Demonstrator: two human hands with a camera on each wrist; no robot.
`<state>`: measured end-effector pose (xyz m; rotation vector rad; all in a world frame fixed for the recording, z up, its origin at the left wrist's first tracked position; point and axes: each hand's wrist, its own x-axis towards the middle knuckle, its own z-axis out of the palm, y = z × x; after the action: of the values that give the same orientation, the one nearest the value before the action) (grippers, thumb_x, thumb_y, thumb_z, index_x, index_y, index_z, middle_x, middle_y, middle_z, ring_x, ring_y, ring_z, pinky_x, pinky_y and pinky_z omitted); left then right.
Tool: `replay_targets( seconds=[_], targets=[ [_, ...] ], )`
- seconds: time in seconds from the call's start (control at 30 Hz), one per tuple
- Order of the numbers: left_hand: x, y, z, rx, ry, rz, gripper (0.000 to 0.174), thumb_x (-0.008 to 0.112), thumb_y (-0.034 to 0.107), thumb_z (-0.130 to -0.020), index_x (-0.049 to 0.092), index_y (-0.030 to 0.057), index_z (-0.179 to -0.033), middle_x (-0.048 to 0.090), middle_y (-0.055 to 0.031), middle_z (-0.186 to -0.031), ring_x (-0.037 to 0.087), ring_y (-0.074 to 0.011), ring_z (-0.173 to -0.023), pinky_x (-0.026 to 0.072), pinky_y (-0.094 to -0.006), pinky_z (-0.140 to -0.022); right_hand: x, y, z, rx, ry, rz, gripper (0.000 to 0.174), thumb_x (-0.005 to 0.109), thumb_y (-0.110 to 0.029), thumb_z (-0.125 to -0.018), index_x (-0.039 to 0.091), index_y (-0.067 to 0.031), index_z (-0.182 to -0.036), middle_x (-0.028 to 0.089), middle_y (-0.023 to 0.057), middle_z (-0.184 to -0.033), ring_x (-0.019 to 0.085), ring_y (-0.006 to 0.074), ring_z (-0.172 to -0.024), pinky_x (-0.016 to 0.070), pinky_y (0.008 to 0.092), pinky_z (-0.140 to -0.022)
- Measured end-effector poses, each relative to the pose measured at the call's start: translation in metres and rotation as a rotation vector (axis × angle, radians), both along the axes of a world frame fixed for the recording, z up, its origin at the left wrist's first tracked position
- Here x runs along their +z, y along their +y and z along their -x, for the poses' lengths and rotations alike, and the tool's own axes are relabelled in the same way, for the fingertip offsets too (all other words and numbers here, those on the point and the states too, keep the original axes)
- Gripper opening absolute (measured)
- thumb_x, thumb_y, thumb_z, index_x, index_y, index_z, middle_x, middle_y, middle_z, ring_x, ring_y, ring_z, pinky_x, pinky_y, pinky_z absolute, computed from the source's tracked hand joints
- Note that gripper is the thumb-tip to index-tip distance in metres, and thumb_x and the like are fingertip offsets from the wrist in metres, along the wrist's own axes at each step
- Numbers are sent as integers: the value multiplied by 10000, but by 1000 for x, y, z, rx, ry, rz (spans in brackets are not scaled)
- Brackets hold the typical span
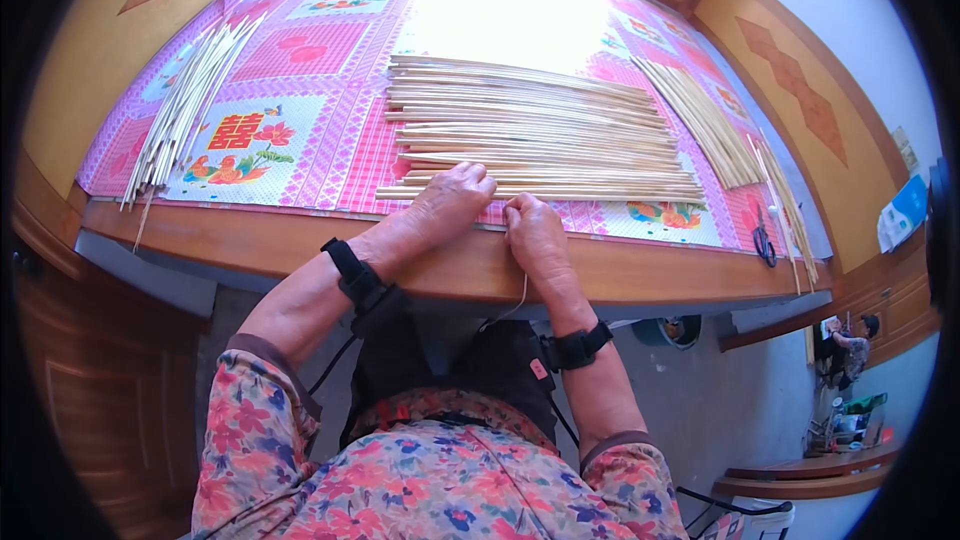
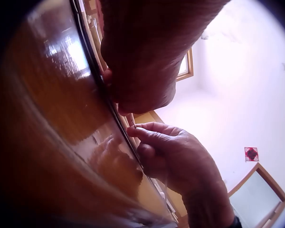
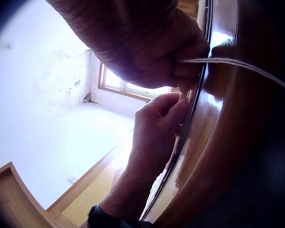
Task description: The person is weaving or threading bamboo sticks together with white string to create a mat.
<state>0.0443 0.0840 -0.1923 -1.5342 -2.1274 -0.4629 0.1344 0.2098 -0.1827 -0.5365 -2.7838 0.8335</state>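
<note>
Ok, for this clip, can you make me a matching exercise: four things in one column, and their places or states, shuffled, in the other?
Things
1. scissors
2. bunch of white sticks
3. right hand
4. patterned cloth

Places and states
A. spread over the table, beneath the sticks
B. pinching thread
C. near the front edge, toward the right end
D. lying at a slant, toward the left end

Pairs: 1-C, 2-D, 3-B, 4-A
</note>
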Motion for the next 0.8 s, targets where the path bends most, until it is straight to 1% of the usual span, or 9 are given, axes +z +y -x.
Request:
replay_targets(
  seconds=[0.03, 0.1, 0.37, 0.43, 0.5, 0.53, 0.63, 0.7, 0.8],
  targets=[
    [0, -1, 0, -6, -3, -29, 93, 510, 55, -707, 522, 1, -782, 538, -140, -788, 552, -269, -786, 464, -344, -722, 0, -1, 1, 1, 0, -3, 179, 496, -243, -837, 579, -93, -887, 617, 173, -830, 590, 341, -818, 459, 431, -718],
    [-1, -1, 1, -16, -1, -17, 101, 509, 56, -705, 518, -2, -787, 538, -141, -792, 551, -271, -789, 464, -341, -723, 0, -6, -2, -31, 28, -113, 171, 493, -241, -842, 573, -96, -882, 619, 168, -803, 596, 341, -793, 463, 437, -699],
    [3, -2, 2, -56, -66, -4, 111, 501, 50, -700, 510, -9, -793, 528, -146, -789, 541, -283, -799, 462, -353, -716, 5, -13, -4, -79, 19, -157, 176, 480, -254, -852, 546, -92, -868, 618, 165, -755, 602, 344, -760, 462, 446, -671],
    [5, -2, 1, -35, -152, 46, 160, 491, 34, -699, 527, -39, -837, 533, -175, -861, 533, -313, -867, 452, -376, -764, 3, -12, -3, -85, 10, -153, 178, 477, -253, -854, 542, -88, -866, 616, 170, -751, 602, 346, -759, 462, 446, -669],
    [7, -1, 3, -53, -114, -14, 132, 493, 29, -697, 510, -25, -817, 523, -165, -830, 535, -307, -835, 457, -372, -737, 0, -12, 0, -74, 26, -219, 181, 476, -249, -854, 542, -82, -867, 613, 176, -743, 600, 352, -755, 460, 449, -663],
    [7, -1, 1, -74, -76, -72, 107, 495, 25, -695, 492, -12, -796, 514, -156, -799, 537, -301, -803, 462, -367, -710, 0, -13, -1, -78, 22, -214, 181, 476, -249, -854, 542, -82, -867, 613, 176, -743, 600, 352, -755, 460, 449, -663],
    [4, 0, 5, -67, -86, -58, 112, 490, 15, -696, 491, -14, -804, 511, -158, -807, 535, -307, -809, 461, -373, -712, 5, -12, -1, -77, 70, -171, 184, 476, -247, -854, 547, -77, -860, 609, 180, -735, 596, 359, -739, 454, 458, -648],
    [4, 0, 6, -79, -72, -55, 111, 489, 14, -696, 492, -14, -804, 511, -157, -806, 535, -307, -812, 460, -373, -714, -2, -7, -3, -63, 165, -82, 186, 476, -251, -855, 554, -82, -849, 603, 185, -722, 591, 365, -723, 447, 467, -638],
    [3, 1, 4, -69, -106, -48, 112, 488, 16, -698, 493, -15, -806, 511, -155, -806, 534, -305, -820, 459, -370, -718, -2, -8, -4, -74, 180, -81, 188, 476, -256, -855, 555, -86, -843, 598, 191, -713, 585, 369, -715, 444, 469, -637]
  ],
)
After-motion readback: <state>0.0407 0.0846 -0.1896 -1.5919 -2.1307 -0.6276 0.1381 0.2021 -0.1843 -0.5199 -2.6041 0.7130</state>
